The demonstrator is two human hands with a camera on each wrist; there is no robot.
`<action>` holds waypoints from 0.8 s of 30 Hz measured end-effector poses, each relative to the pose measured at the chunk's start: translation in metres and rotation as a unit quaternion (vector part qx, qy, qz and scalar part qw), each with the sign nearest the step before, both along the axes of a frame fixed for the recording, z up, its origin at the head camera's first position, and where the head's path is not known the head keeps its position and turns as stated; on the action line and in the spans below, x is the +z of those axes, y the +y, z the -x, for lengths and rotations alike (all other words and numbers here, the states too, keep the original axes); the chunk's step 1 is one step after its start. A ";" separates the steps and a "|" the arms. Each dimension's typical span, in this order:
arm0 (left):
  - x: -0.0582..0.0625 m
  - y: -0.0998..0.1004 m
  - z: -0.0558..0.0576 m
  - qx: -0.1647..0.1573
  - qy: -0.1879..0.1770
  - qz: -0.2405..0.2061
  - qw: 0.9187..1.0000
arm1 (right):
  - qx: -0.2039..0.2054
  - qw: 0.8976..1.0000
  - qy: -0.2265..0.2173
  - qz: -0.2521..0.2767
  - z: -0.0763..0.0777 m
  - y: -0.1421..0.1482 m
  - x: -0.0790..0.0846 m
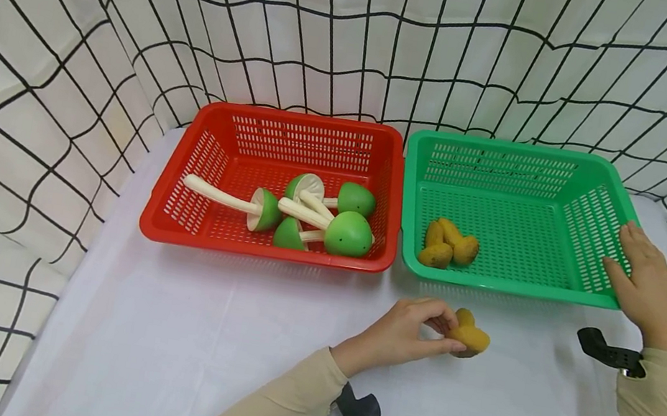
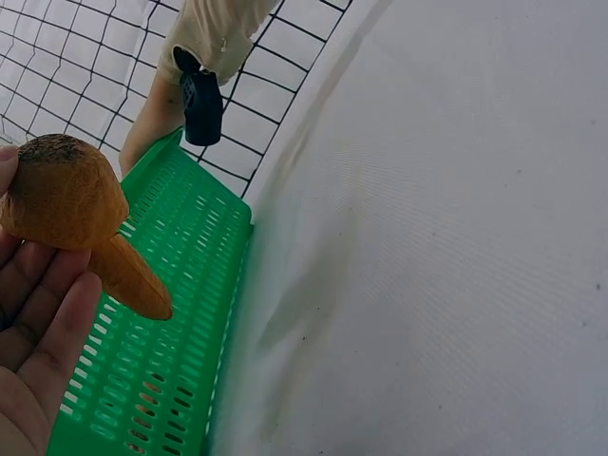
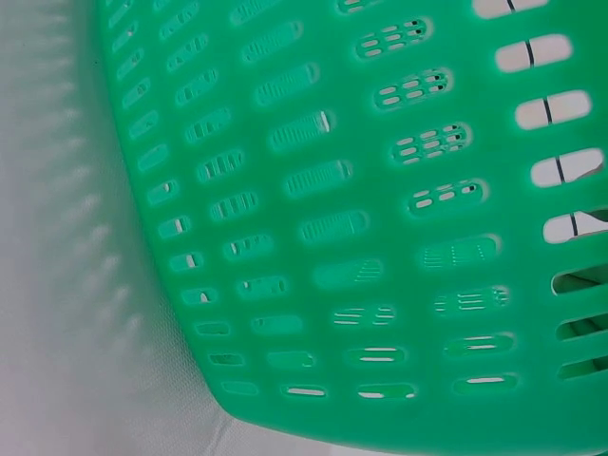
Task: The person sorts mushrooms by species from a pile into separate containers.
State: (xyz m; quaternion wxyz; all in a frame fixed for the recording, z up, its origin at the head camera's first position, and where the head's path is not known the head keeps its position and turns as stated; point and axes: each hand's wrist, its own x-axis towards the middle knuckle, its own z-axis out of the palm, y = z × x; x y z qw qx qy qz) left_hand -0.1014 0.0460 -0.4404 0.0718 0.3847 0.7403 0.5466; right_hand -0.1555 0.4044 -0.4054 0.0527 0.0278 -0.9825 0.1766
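Observation:
Over the white tabletop [image 1: 314, 329], my left hand [image 1: 402, 332] pinches a lobed yellow-brown piece like ginger root [image 1: 471, 339] between thumb and fingers. The left wrist view shows its rounded, dark-tipped lobe and a narrower lobe [image 2: 133, 277] poking out below the fingers. My right hand [image 1: 652, 284] rests on the right rim of the green basket [image 1: 479, 282], fingers extended and thumb over the edge. Several similar yellow-brown pieces [image 1: 450, 245] lie in that basket's front left corner. In the right wrist view the basket's slotted wall [image 3: 304, 228] fills most of the picture.
A red basket [image 1: 261, 250] stands at the green one's left, holding several toy mushrooms [image 1: 349, 234] with green caps and white stems. Behind both baskets rises a black wire grid [image 1: 364, 16] against white cloth, with more grid at the left and right sides.

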 end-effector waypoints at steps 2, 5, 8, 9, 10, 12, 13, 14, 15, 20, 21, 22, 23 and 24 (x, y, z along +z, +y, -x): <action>0.002 0.000 0.000 -0.005 0.012 -0.004 1.000 | 0.000 1.000 0.001 0.001 0.000 0.000 0.000; 0.005 0.000 0.000 -0.011 0.026 -0.015 0.999 | 0.001 1.000 0.003 0.005 -0.001 0.000 0.001; 0.010 0.000 -0.001 -0.014 0.042 -0.028 0.999 | 0.001 1.000 0.005 0.008 -0.002 0.000 0.001; 0.012 0.000 -0.001 -0.014 0.050 -0.032 0.998 | 0.000 1.000 0.005 0.008 -0.002 0.000 0.001; 0.015 0.000 -0.001 -0.015 0.062 -0.034 0.997 | 0.000 1.000 0.006 0.009 -0.002 0.000 0.001; 0.020 0.000 -0.002 -0.014 0.089 -0.036 0.995 | -0.001 1.000 0.006 0.009 -0.002 -0.001 0.002; 0.022 -0.001 -0.002 -0.014 0.103 -0.035 0.994 | -0.001 1.000 0.007 0.009 -0.002 -0.001 0.002; 0.025 -0.001 -0.002 -0.013 0.119 -0.031 0.992 | -0.002 1.000 0.007 0.009 -0.002 -0.001 0.002; 0.028 -0.001 -0.002 -0.012 0.135 -0.026 0.991 | -0.002 1.000 0.006 0.008 -0.002 -0.001 0.002; 0.036 -0.002 -0.001 -0.009 0.164 -0.016 0.986 | -0.003 1.000 0.006 0.006 -0.002 -0.002 0.002; 0.037 -0.002 -0.001 -0.009 0.165 -0.018 0.986 | -0.003 1.000 0.005 0.006 -0.001 -0.002 0.002; 0.038 -0.003 0.000 -0.009 0.166 -0.020 0.986 | -0.003 1.000 0.006 0.006 -0.002 -0.002 0.002; 0.039 -0.004 0.002 -0.009 0.168 -0.022 0.986 | -0.004 1.000 0.005 0.006 -0.001 -0.002 0.002; 0.040 -0.005 0.003 -0.008 0.170 -0.022 0.985 | -0.004 1.000 0.005 0.006 -0.001 -0.002 0.002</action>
